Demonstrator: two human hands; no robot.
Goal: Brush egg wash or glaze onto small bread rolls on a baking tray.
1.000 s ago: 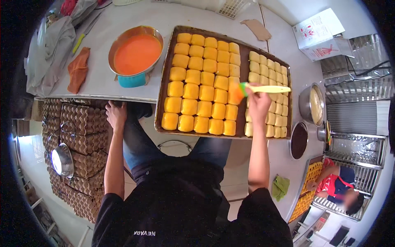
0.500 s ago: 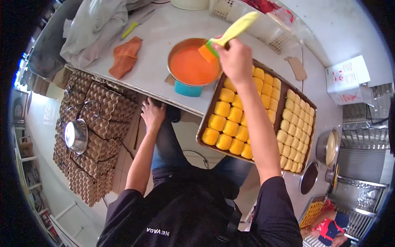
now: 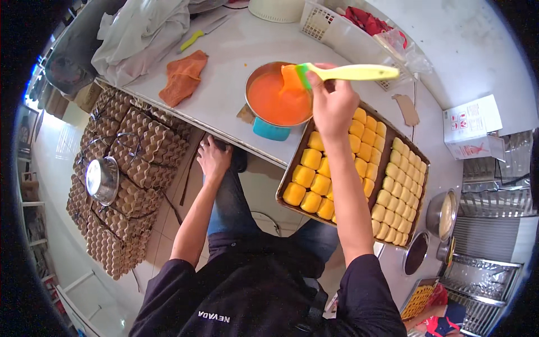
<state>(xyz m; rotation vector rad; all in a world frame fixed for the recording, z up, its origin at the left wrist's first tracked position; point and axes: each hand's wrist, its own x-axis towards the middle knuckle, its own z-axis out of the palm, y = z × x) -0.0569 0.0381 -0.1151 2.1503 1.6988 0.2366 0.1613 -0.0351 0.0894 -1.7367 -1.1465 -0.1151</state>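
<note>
My right hand (image 3: 336,109) is closed round a pastry brush (image 3: 353,72) with a yellow-green handle, held almost level. Its orange bristles are over the far right side of a metal bowl (image 3: 251,106) of orange liquid (image 3: 275,98), with orange running down below them. A turquoise object (image 3: 270,130) shows under the bowl's near side. Below my right forearm lies a dark baking tray (image 3: 287,203) of small buns in two blocks. The left block (image 3: 304,175) is glossy deep yellow, the right block (image 3: 398,185) paler. My left hand (image 3: 213,159) rests on my knee, fingers spread.
An orange-stained cloth (image 3: 183,77) and a green-handled knife (image 3: 193,41) lie on the white table. White plastic baskets (image 3: 337,40) line its back. Stacked egg trays (image 3: 137,157) carry a metal bowl (image 3: 103,181) at left. Another person (image 3: 441,314) is at lower right.
The brush has come down over the bowl, its handle swinging from slanting upward to nearly level and pointing right. My left hand stays on the knee.
</note>
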